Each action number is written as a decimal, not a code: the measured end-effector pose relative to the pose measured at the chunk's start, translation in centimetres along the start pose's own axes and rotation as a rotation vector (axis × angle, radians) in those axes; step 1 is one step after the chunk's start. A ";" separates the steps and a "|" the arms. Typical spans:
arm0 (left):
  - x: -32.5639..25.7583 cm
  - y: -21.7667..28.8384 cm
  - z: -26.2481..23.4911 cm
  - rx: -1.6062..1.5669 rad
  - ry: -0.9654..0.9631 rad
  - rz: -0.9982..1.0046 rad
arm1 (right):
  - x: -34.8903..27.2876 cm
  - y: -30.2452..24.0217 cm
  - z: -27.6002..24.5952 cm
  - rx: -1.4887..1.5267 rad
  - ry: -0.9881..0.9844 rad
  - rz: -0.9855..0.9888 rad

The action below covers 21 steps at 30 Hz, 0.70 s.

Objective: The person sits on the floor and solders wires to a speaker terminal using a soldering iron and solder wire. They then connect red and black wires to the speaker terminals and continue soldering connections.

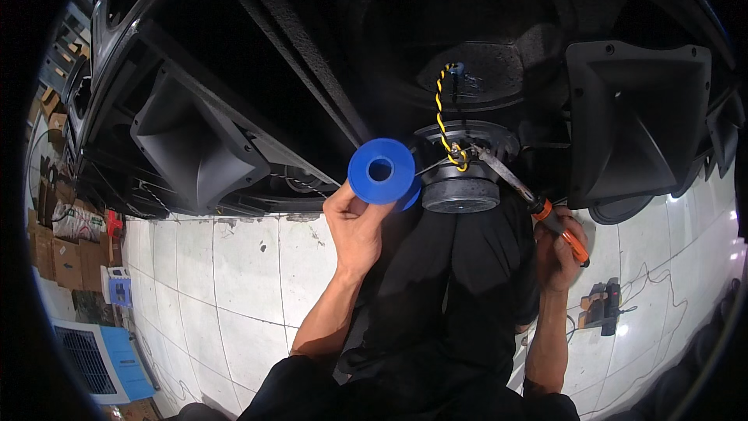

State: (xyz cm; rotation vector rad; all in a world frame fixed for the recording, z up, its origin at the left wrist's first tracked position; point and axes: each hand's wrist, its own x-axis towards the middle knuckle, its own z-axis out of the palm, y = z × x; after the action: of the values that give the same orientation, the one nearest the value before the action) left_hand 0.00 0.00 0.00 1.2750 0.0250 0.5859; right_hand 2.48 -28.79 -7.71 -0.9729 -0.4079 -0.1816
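A blue spool of solder wire [361,168] is gripped at its lower edge by my left hand [354,230]. From the spool, a thin strand runs right to the terminals of a round loudspeaker driver [461,196] resting in front of my knees. My right hand [556,259] is wrapped around the orange and black handle of a soldering iron [538,206]. The iron slants up and left, its tip at the driver's terminal beside the strand's end. A twisted yellow and black wire [440,113] hangs from inside the black cabinet down to the same terminals.
Black speaker cabinets with horn flares stand to the left [195,140] and right [639,121]. On the tiled floor [249,281] lie a dark tool [600,308] and loose cables. A blue and white air cooler [105,362] and cardboard boxes [68,265] are far left.
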 end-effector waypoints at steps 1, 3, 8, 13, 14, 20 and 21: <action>0.0 0.0 0.0 0.000 0.002 -0.011 | 0.0 0.0 0.1 0.000 0.000 -0.008; -0.1 -0.1 -0.1 0.001 0.002 -0.019 | 0.2 -0.1 0.1 -0.004 -0.009 -0.016; -0.2 -0.2 -0.1 0.019 0.002 -0.003 | 0.4 -0.3 0.1 -0.006 -0.029 -0.018; 0.2 0.4 -0.4 0.174 -0.033 0.021 | 0.1 -0.1 -0.1 0.002 -0.001 -0.009; 0.3 0.6 -0.5 0.218 -0.055 0.038 | 0.1 -0.1 -0.1 0.001 0.005 -0.005; 0.9 1.4 -0.2 0.419 -0.151 0.223 | 0.1 0.0 -0.5 -0.001 0.016 -0.003; 0.9 1.4 -0.2 0.418 -0.152 0.230 | 0.1 -0.1 -0.4 -0.016 0.017 -0.003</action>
State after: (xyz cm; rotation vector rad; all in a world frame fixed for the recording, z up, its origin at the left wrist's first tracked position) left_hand 0.18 0.80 1.47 1.7416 -0.1339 0.7024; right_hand 2.66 -29.16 -7.78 -0.9855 -0.3930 -0.1963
